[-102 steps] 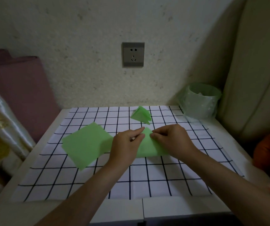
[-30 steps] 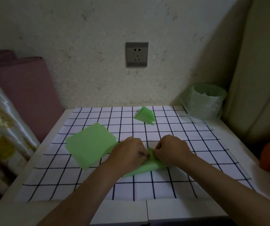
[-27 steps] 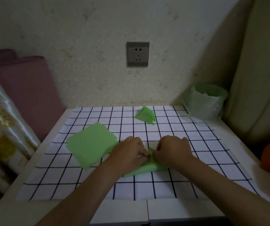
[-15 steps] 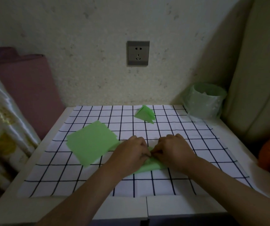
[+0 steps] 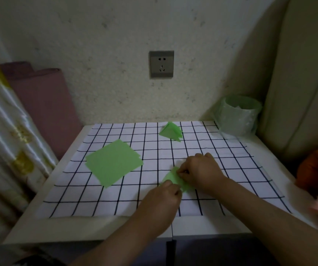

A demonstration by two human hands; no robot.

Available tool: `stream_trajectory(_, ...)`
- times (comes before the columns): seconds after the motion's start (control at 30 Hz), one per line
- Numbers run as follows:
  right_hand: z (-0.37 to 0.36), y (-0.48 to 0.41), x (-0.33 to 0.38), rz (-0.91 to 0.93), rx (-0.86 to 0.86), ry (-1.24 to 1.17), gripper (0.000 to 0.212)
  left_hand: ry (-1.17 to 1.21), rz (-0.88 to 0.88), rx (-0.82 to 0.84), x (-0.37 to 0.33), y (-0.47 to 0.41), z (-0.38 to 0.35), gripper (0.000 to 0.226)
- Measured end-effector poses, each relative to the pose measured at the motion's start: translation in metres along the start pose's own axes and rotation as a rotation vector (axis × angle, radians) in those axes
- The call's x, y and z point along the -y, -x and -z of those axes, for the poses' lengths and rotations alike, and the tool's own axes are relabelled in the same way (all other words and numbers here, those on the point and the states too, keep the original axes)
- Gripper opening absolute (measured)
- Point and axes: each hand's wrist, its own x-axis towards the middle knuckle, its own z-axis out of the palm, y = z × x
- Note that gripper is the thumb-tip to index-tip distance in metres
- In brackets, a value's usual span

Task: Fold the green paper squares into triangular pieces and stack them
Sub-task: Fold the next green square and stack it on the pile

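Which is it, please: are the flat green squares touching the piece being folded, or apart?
Apart. The head view shows bare checked cloth between the flat green squares and the piece being folded.

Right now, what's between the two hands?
In the head view, a folded green paper lies between the left hand and the right hand; both hold it.

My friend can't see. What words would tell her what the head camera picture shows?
A person's left hand and right hand hold a green paper triangle on a checked cloth. Flat green squares lie to the left; folded triangles sit farther back.
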Motion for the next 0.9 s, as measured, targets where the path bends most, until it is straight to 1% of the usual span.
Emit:
stream_trajectory(0.1, 0.0, 0.003, 0.002, 0.004, -0.031, 0.027, 0.027, 0.045, 0.04, -0.03, 0.001, 0.005, -0.003, 0.033)
stream_trajectory(0.2, -0.001, 0.009, 0.005, 0.058, -0.083, 0.1, 0.024, 0.082, 0.053, -0.031, 0.003, 0.006, -0.001, 0.03)
stream_trajectory(0.27, -0.001, 0.011, 0.007, 0.104, -0.112, 0.198, 0.014, 0.097, 0.069, -0.013, 0.003, 0.007, 0.004, 0.042)
stream_trajectory(0.3, -0.001, 0.013, 0.007, 0.113, -0.139, 0.205, 0.01, 0.093, 0.072, -0.003, 0.002, 0.007, 0.007, 0.045)
stream_trajectory(0.4, 0.0, 0.021, 0.009, 0.204, -0.213, 0.122, 0.014, 0.075, 0.071, 0.007, 0.0, 0.009, 0.013, 0.046)
stream_trajectory(0.43, 0.002, 0.025, 0.012, 0.241, -0.209, 0.116, 0.013, 0.073, 0.075, 0.013, -0.001, 0.009, 0.015, 0.045)
stream_trajectory(0.47, 0.004, 0.029, 0.013, 0.263, -0.187, 0.113, 0.016, 0.074, 0.083, 0.023, -0.002, 0.009, 0.016, 0.046)
stream_trajectory(0.5, 0.004, 0.033, 0.013, 0.271, -0.17, 0.113, 0.024, 0.078, 0.095, 0.038, -0.002, 0.009, 0.016, 0.047)
stream_trajectory(0.53, 0.006, 0.036, 0.012, 0.267, -0.149, 0.124, 0.031, 0.076, 0.105, 0.048, -0.002, 0.01, 0.015, 0.048)
stream_trajectory(0.6, 0.01, 0.045, 0.014, 0.249, -0.103, 0.147, 0.037, 0.058, 0.121, 0.069, -0.002, 0.01, 0.013, 0.049)
stream_trajectory(0.67, 0.014, 0.056, 0.019, 0.197, -0.026, 0.129, 0.036, 0.046, 0.127, 0.072, -0.003, 0.01, 0.014, 0.049)
stream_trajectory(0.73, 0.015, 0.066, 0.022, 0.132, 0.025, 0.088, 0.029, 0.049, 0.129, 0.093, -0.006, 0.01, 0.014, 0.052)
stream_trajectory(0.83, 0.017, 0.077, 0.023, 0.122, -0.04, 0.048, 0.031, 0.076, 0.154, 0.109, -0.009, 0.011, 0.017, 0.049)
stream_trajectory(0.87, 0.017, 0.078, 0.022, 0.122, -0.071, 0.065, 0.032, 0.089, 0.171, 0.109, -0.009, 0.011, 0.017, 0.048)
stream_trajectory(0.9, 0.016, 0.08, 0.022, 0.118, -0.065, 0.089, 0.032, 0.102, 0.193, 0.108, -0.008, 0.011, 0.019, 0.048)
